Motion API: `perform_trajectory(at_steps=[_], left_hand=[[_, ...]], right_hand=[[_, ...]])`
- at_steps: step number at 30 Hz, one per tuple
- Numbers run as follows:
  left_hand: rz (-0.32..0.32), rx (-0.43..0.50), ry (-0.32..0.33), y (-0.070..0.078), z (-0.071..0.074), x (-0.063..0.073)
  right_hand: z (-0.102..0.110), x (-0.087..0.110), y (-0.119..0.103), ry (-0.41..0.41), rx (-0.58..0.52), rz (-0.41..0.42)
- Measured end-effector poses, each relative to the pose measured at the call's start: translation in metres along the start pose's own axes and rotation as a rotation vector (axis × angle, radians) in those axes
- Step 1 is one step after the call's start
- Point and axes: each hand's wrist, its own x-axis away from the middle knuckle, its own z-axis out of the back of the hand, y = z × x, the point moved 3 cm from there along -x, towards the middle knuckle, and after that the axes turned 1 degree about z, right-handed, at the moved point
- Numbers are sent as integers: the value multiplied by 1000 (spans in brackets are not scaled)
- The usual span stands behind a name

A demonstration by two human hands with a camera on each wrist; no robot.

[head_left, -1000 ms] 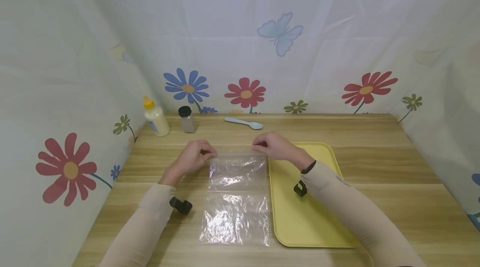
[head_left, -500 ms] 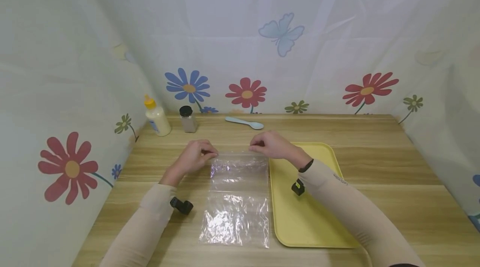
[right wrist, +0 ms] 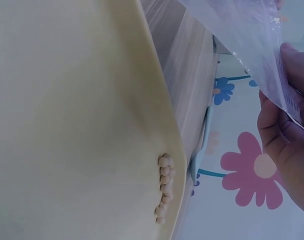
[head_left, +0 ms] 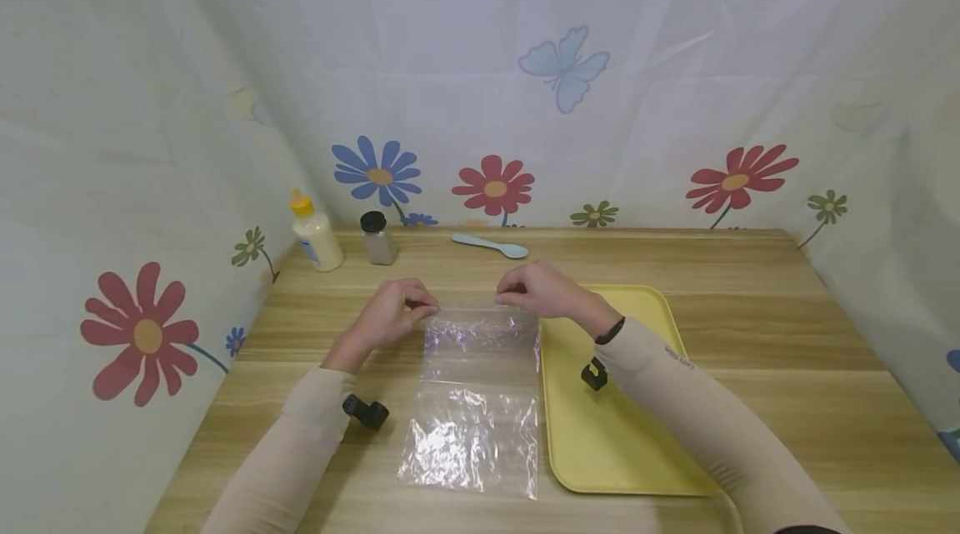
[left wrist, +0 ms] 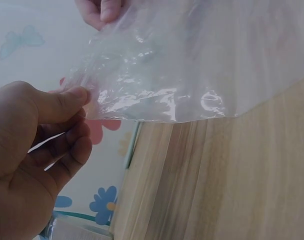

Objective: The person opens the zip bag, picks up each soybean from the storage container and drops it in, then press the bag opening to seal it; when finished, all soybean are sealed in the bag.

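Right wrist view alone shows beige balls (right wrist: 164, 186) in the tray (head_left: 622, 451), lined along its rim. Left wrist view: left hand (left wrist: 37, 140) pinches the bag (head_left: 472, 401) between thumb and finger, other fingers loosely curled. Right hand (head_left: 543, 291) pinches the same top edge. Bag is just left of tray. Farther back: bottle (head_left: 319, 242), cream-coloured; black-capped jar (head_left: 380, 247), greyish contents.
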Motion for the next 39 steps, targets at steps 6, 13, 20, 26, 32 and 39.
perform_trajectory(at_steps=[6,13,20,26,32,39], left_hand=[[-27,-3,17,5,0,0],[-43,3,23,9,1,0],[-69,0,38,10,1,1],[-70,-2,39,10,1,1],[-57,-2,40,10,1,1],[-35,11,41,9,0,3]], right_hand=[[0,-2,-2,-14,-15,0],[-1,-3,-3,-31,-64,-1],[2,-3,-5,-29,-112,21],[0,-4,-5,-44,-130,34],[-3,-5,-5,-69,-145,31],[-3,-5,-7,-82,-142,58]])
